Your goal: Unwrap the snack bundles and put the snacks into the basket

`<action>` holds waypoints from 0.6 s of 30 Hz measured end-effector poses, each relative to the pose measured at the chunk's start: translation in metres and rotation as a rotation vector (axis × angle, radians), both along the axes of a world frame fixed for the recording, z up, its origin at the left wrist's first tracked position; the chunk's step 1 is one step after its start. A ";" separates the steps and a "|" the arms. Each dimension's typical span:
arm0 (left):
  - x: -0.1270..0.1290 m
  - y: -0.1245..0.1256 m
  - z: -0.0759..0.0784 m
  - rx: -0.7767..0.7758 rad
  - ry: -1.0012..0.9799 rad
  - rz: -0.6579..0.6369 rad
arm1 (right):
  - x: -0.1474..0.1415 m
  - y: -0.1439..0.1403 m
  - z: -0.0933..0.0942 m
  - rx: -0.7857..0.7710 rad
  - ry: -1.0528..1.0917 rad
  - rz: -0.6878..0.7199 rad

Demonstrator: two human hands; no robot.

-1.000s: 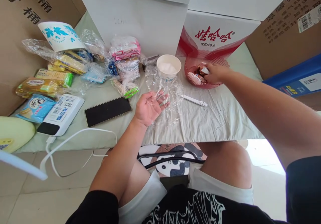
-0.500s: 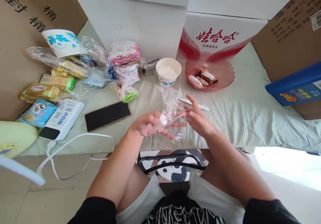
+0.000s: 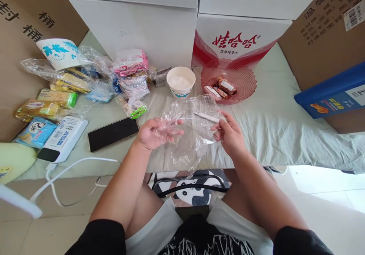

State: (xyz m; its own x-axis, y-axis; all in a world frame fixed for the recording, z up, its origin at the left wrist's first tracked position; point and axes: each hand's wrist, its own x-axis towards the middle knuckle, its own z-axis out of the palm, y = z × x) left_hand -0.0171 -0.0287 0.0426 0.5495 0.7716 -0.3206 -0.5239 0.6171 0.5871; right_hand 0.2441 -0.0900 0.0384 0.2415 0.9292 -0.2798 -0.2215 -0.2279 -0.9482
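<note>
A thin, crinkled clear plastic bag (image 3: 186,141) is spread between my two hands over the front edge of the cloth-covered surface. My left hand (image 3: 152,134) holds its left side, with the film draped over the fingers. On the other side, my right hand (image 3: 232,135) pinches the bag's right edge between thumb and fingers. A slim white utility knife (image 3: 207,116) shows behind the film, close to my right fingertips; its right end is hidden. Just beyond the bag stands a white paper bowl (image 3: 181,80), and right of it a pink glass bowl (image 3: 248,82) with several brown-wrapped snacks (image 3: 226,85).
Several packaged snacks (image 3: 132,82) and a tilted paper bowl (image 3: 59,54) crowd the left. A phone (image 3: 112,134) and a white power bank (image 3: 64,139) with a cable lie nearer. White boxes (image 3: 137,30) stand behind; a blue package (image 3: 332,93) leans at right.
The bunched bag has been spread out wider as my hands moved apart. My right hand now grips its edge. The view has shifted, so the surroundings appear farther left.
</note>
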 end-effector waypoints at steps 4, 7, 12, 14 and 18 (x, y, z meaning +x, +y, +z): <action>0.003 0.013 0.008 -0.082 0.301 0.323 | 0.007 0.002 -0.002 0.117 -0.045 -0.155; 0.005 0.015 0.010 -0.084 0.442 0.424 | 0.010 0.003 -0.004 0.152 -0.025 -0.201; 0.001 0.010 0.011 0.038 0.486 0.414 | 0.010 0.004 -0.006 0.165 -0.035 -0.227; -0.002 0.007 0.010 0.092 0.507 0.325 | 0.009 0.004 -0.006 0.167 -0.047 -0.233; -0.008 0.005 0.003 0.207 0.503 0.239 | 0.009 0.004 -0.003 0.170 -0.072 -0.260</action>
